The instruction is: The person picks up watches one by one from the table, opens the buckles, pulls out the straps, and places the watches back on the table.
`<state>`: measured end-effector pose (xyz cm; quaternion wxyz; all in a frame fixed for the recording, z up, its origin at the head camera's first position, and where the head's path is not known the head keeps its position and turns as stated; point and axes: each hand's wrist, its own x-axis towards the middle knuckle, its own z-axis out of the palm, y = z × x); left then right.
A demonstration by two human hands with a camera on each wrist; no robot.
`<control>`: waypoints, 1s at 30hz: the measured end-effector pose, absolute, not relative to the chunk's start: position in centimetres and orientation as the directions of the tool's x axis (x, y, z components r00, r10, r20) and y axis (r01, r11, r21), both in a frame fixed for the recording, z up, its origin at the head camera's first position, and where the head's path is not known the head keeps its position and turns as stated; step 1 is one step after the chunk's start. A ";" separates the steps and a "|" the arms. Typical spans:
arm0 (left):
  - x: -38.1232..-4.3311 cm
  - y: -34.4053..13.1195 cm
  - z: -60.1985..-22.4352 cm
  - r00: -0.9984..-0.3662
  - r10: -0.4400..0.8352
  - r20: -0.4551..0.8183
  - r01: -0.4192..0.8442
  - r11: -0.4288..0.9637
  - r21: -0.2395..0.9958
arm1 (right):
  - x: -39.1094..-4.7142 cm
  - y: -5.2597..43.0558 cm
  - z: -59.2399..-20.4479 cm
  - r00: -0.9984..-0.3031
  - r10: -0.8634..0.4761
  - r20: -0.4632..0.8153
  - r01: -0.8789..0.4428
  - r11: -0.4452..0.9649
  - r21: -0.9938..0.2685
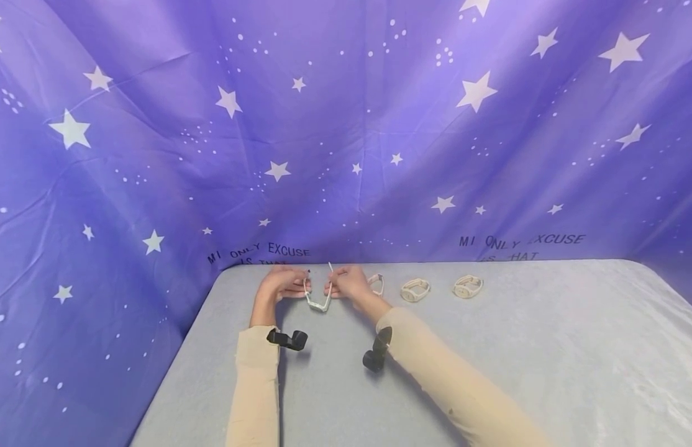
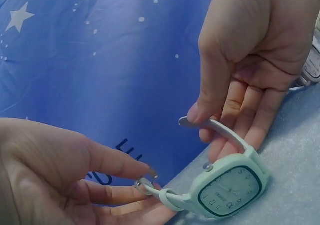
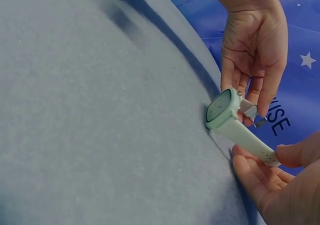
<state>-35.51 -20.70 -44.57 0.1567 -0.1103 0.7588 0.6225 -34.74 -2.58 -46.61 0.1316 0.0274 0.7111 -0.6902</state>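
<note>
A pale mint-green wristwatch (image 2: 232,187) with a squarish dial hangs unfastened between both hands, its strap forming a U in the head view. My left hand (image 1: 284,282) pinches the buckle end of the strap between thumb and fingers; the metal buckle (image 2: 146,186) shows at the fingertips. The strap's free end, with its row of holes, is pinched by my right hand (image 1: 348,282), thumb on top. The watch case sits low between the hands, close over the tabletop in the right wrist view.
Right of the hands, a watch (image 1: 376,284) stands partly hidden behind the right hand. Two cream watches (image 1: 415,290) (image 1: 468,287) with closed straps sit farther right. The grey cloth-covered table (image 1: 335,397) ends at a purple star-printed curtain (image 1: 346,124).
</note>
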 end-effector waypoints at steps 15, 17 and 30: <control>-35.6 -21.0 -44.9 -0.919 -0.099 -0.382 -0.394 0.198 0.897 | -35.1 -3.6 -47.5 -0.978 -0.114 -0.173 0.167 0.059 -0.984; -35.6 -20.9 -45.2 -0.919 -0.116 -0.376 -0.393 0.203 0.897 | -35.1 -3.6 -47.6 -0.979 -0.114 -0.171 0.165 0.061 -0.984; -35.7 -20.5 -45.7 -0.918 -0.166 -0.359 -0.389 0.211 0.897 | -35.0 -3.4 -47.5 -0.979 -0.134 -0.151 0.130 0.150 -0.980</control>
